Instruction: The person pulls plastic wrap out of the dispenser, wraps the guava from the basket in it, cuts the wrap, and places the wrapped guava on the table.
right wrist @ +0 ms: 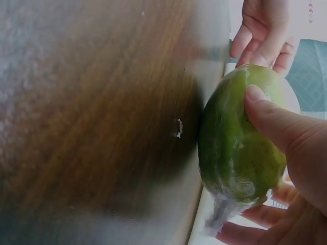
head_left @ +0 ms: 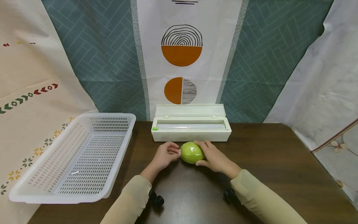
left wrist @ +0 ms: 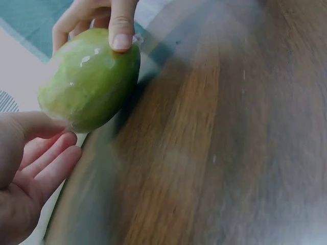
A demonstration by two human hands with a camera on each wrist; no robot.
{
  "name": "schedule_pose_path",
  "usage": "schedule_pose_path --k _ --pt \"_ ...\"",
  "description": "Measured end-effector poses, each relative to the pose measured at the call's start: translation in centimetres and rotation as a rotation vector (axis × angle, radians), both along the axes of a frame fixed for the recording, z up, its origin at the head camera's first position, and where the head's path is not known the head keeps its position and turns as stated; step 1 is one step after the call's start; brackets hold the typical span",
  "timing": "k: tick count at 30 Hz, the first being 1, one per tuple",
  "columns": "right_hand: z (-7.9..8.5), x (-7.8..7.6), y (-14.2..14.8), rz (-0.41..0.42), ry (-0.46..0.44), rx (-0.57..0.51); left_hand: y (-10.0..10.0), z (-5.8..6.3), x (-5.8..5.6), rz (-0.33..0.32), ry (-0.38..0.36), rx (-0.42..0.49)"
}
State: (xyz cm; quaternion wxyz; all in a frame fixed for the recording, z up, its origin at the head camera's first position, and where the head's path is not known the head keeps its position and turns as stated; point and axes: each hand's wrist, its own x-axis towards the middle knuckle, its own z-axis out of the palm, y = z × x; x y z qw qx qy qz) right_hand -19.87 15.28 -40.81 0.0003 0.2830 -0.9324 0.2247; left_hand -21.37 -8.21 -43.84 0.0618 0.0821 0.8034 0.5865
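Observation:
A smooth green mango (head_left: 191, 152), wrapped in clear plastic film, is held over the dark table in front of the wrap box. My right hand (head_left: 215, 157) grips its right side, thumb on the near face and fingers behind. In the right wrist view, a gathered tail of plastic wrap (right wrist: 220, 212) sticks out at the end near the right fingers. My left hand (head_left: 167, 154) is at the opposite end, where its thumb and fingertips pinch the film close against the fruit. The left wrist view shows this left hand (left wrist: 33, 163) with its other fingers loosely extended.
Behind the hands stands a white plastic wrap box (head_left: 191, 135), its lid raised, with a roll of film inside and a green slider at the left. A white perforated basket (head_left: 112, 183) occupies the left side. Patterned cloths hang behind the table (head_left: 268, 155).

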Motion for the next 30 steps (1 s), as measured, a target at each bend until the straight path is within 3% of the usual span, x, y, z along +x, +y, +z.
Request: schedule_pose_path --k 8,14,18,26,28,30 --pt "-0.15 -0.09 0.06 0.004 -0.018 -0.008 -0.12 0.04 0.25 -0.039 0.255 -0.263" --pt "-0.19 -0.17 0.12 0.014 0.000 0.000 0.07 0.34 0.39 -0.030 0.398 -0.357" --pt "-0.19 -0.22 0.11 0.020 0.009 -0.003 0.17 0.36 0.40 -0.005 0.423 -0.353" --pt "-0.24 -0.52 0.21 0.017 0.001 -0.013 0.28 0.08 0.00 0.020 0.393 -0.278" --pt "-0.32 -0.58 0.20 0.018 0.000 -0.016 0.26 -0.05 -0.09 0.024 0.358 -0.257" --pt "-0.38 -0.61 0.15 0.022 -0.006 -0.018 0.17 -0.26 -0.16 0.020 0.263 -0.183"
